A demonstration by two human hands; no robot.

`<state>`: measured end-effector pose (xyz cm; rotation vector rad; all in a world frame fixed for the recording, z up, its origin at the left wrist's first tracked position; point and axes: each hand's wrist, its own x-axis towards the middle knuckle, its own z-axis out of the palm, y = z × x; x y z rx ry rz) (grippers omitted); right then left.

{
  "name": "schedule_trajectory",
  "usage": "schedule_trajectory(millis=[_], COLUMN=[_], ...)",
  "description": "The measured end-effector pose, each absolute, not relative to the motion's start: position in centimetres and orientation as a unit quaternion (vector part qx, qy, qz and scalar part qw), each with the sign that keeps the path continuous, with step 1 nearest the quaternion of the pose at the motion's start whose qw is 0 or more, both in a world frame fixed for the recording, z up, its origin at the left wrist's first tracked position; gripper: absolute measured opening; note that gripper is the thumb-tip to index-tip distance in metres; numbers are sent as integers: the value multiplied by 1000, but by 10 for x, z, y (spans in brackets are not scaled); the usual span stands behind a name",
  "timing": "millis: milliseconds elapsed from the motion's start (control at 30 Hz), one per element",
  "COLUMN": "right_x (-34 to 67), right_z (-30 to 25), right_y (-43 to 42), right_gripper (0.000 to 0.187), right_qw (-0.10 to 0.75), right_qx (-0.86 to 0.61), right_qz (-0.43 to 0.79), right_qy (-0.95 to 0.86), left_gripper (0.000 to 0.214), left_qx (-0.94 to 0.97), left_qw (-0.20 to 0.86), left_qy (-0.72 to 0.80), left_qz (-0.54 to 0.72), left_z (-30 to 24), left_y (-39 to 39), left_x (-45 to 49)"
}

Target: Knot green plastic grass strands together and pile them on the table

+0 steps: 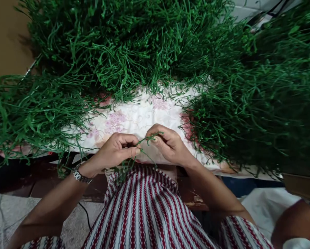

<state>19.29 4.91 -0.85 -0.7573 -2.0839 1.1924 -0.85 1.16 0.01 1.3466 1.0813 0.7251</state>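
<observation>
My left hand (118, 150) pinches a thin green stem (144, 139) between thumb and fingers, low over the near edge of the table. Other thin green strands hang below that hand in front of the striped clothing. Close by on the right, my right hand (167, 143) has its thumb and fingers closed on the branched end of the same stem. Whether the stem is real or artificial I cannot tell. Both hands are over a white floral tablecloth (142, 117).
A tall heap of green stems (134, 45) covers the far side of the table. More stems lie in a pile on the left (38, 114) and a large pile on the right (248, 110). Part of another person (295, 224) shows at the lower right.
</observation>
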Motion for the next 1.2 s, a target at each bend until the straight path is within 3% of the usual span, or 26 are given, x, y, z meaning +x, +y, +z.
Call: schedule_trajectory(millis=[133, 333, 500, 667, 733, 867, 1000, 1200], right_x=[178, 182, 192, 210, 220, 224, 202, 173], right_z=[-24, -23, -11, 2, 6, 3, -12, -29], right_y=[34, 26, 23, 24, 28, 38, 38, 30], right_gripper=[26, 14, 14, 15, 15, 18, 21, 30], right_qw=[294, 298, 140, -7, 16, 180, 317, 322], right_qx=[-297, -319, -216, -41, -63, -245, -361, -356], right_qz=[510, 437, 367, 393, 409, 430, 474, 535], right_qy=[-752, -786, -894, -918, -910, -850, -738, -695], left_gripper=[16, 16, 22, 23, 25, 15, 17, 17], left_qx=[526, 607, 814, 882, 842, 633, 468, 377], left_qw=[586, 517, 388, 400, 439, 533, 597, 608], left_qy=[503, 513, 394, 243, 298, 496, 522, 490], left_qz=[357, 318, 177, 54, 97, 264, 391, 498], left_z=[-10, -11, -1, 14, 16, 10, -5, -11], left_y=[9, 4, -3, -11, -8, 6, 14, 14], left_x=[5, 3, -3, -12, -18, -16, 4, 22])
